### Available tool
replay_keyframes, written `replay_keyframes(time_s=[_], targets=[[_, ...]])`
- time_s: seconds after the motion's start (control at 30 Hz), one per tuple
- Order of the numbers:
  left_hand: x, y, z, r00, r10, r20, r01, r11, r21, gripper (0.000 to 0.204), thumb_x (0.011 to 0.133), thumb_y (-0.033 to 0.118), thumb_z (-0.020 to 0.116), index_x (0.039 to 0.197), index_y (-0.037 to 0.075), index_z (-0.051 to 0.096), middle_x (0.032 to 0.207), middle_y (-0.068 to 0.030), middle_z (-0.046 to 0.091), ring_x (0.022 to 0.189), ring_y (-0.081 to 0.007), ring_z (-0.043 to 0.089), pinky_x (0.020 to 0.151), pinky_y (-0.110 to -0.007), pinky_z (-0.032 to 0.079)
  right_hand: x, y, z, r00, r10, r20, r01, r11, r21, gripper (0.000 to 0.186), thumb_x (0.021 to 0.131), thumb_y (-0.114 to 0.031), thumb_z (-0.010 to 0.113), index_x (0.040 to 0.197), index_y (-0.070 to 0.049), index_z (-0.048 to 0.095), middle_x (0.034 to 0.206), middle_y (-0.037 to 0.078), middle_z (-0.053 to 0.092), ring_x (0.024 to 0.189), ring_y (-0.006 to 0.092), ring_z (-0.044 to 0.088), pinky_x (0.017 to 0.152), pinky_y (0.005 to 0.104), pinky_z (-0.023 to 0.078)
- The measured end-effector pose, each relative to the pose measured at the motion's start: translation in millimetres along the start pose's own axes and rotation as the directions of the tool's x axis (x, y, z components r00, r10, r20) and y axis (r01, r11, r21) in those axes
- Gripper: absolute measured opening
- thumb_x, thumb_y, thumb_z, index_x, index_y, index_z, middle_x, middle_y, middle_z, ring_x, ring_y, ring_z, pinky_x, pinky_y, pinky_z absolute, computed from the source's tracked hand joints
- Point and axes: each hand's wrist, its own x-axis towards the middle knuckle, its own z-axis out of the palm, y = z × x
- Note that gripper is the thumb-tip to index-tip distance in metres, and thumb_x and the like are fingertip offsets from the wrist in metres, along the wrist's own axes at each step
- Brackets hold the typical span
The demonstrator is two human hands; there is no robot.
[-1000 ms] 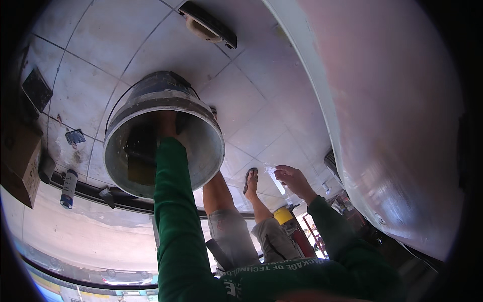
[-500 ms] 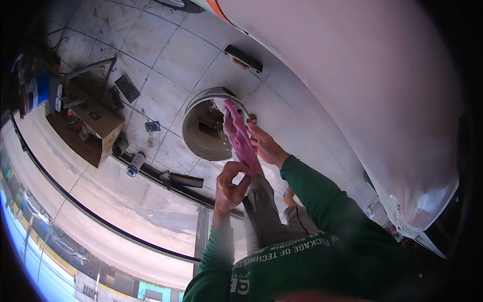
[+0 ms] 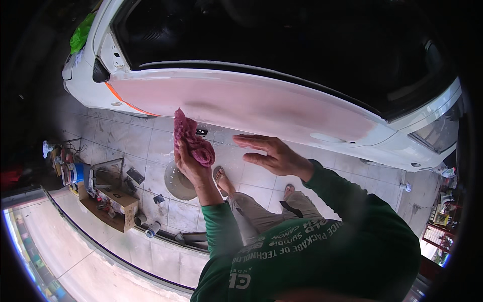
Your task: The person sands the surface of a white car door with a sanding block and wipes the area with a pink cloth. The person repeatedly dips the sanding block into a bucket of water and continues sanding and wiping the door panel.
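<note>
A wet pink cloth (image 3: 193, 143) is bunched up in my left hand (image 3: 192, 168), whose fingers are closed against it. White drops hang in the air around the cloth. To its right, my right hand (image 3: 274, 155) is apart from it, palm turned toward it, with fingers stretched out and nothing in them. The side of a white car (image 3: 80, 85) spans the scene ahead, and its door panel (image 3: 241, 103) has a dull pinkish surface. A round bucket (image 3: 177, 189) stands on the floor below my left hand, partly hidden by it.
An open cardboard box (image 3: 128, 206) with odds and ends stands at the left. A can (image 3: 153, 229) lies near it by a raised ledge. Orange tape (image 3: 121, 98) edges the panel. My sandalled foot (image 3: 224, 181) is beside the bucket on the tiled floor.
My view has risen from the bucket to the car. The cloth, stretched between both hands over the bucket, is now lifted and bunched in my left hand. My right hand has come away.
</note>
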Motion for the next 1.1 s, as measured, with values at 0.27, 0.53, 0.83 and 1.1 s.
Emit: replay_keyframes(time_s=[0.27,0.53,0.83,1.1], targets=[[-212.9,-124.0,240.6,0.712,0.579,0.397,-0.702,0.607,0.373,0.026,0.102,0.013,0.064,0.127,0.007,0.065,0.128,-0.0174,0.064,0.121,-0.0351,0.057,0.101,-0.05,0.045,-258.4,-78.3,-222.3,0.813,0.046,-0.58,-0.249,0.929,-0.275,0.042,0.103,-0.007,0.063,0.145,-0.007,0.06,0.137,0.015,0.069,0.114,0.0239,0.072,0.101,0.0405,0.057],[-246.4,-249.5,287.2,0.433,0.482,0.762,-0.9,0.28,0.335,0.05,0.089,0.024,0.071,0.139,0.023,0.065,0.158,-0.0036,0.05,0.155,-0.0453,0.029,0.115,-0.081,0.015,-205.9,-29.3,-285.3,0.935,-0.08,-0.345,-0.248,0.547,-0.8,0.043,0.104,-0.028,0.064,0.142,-0.006,0.063,0.141,0.017,0.065,0.124,0.0337,0.065,0.103,0.0427,0.054],[-1.1,-133.7,166.2,0.479,0.687,0.547,-0.852,0.215,0.477,0.053,0.101,0.026,0.055,0.153,0.017,0.052,0.161,-0.017,0.046,0.154,-0.0497,0.029,0.126,-0.067,0.005,-165.4,-7.7,-277.3,0.905,0.189,-0.382,-0.424,0.31,-0.851,0.067,0.103,-0.062,0.05,0.152,-0.016,0.056,0.143,0.013,0.065,0.126,0.0367,0.065,0.111,0.0477,0.049],[263.9,-17.6,19.1,0.238,0.787,0.57,-0.799,-0.176,0.575,0.054,0.108,0.038,0.046,0.155,0.012,0.048,0.157,-0.0262,0.046,0.147,-0.0475,0.041,0.125,-0.058,0.026,-164.9,-3.5,-284.0,0.892,0.257,-0.372,-0.446,0.371,-0.814,0.08,0.102,-0.073,0.036,0.15,-0.012,0.058,0.146,0.013,0.063,0.13,0.0338,0.064,0.114,0.0477,0.047]])
